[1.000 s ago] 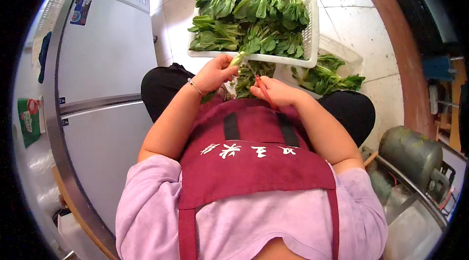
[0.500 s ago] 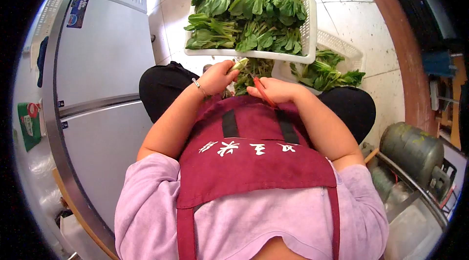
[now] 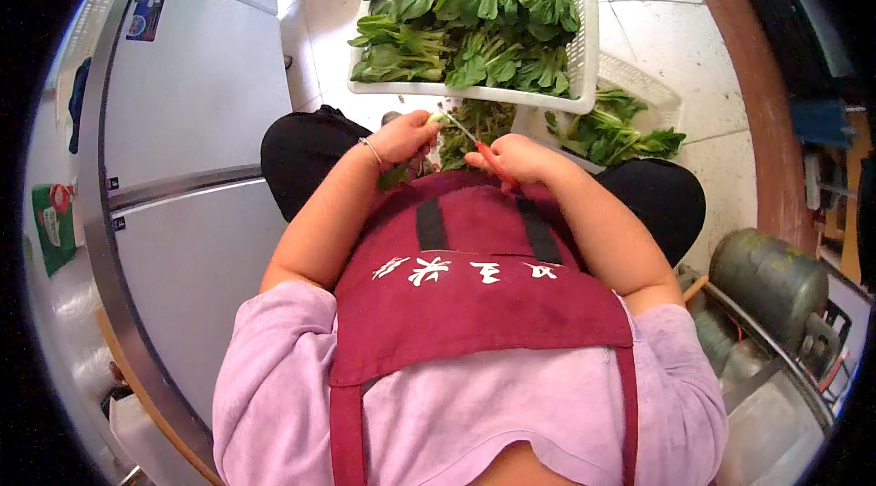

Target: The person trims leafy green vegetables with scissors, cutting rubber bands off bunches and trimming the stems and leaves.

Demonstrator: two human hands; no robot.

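Note:
My left hand point(image 3: 404, 136) is closed around a green leafy vegetable point(image 3: 436, 119). Its pale stem end pokes out past the fingertips, and dark leaves hang below the palm. In my right hand point(image 3: 522, 160) is a pair of red-handled scissors point(image 3: 488, 156). The thin metal blades point up and left, with their tips close to the stem end; whether they touch it I cannot tell. Beneath both hands lies a pile of loose greens and trimmings point(image 3: 474, 125), partly hidden by the hands and the apron.
Ahead stands a white plastic basket point(image 3: 584, 39) with rows of leafy greens. A second basket point(image 3: 662, 89) with more greens point(image 3: 616, 130) sits to its right. A grey-white fridge point(image 3: 196, 75) is on the left. At right are a gas cylinder point(image 3: 766, 276) and a metal rack.
The scissor blades now show plainly, pointing at the stem end. Less of the vegetable's pale end sticks out of my left hand, and leaves show below the palm. The view has shifted slightly.

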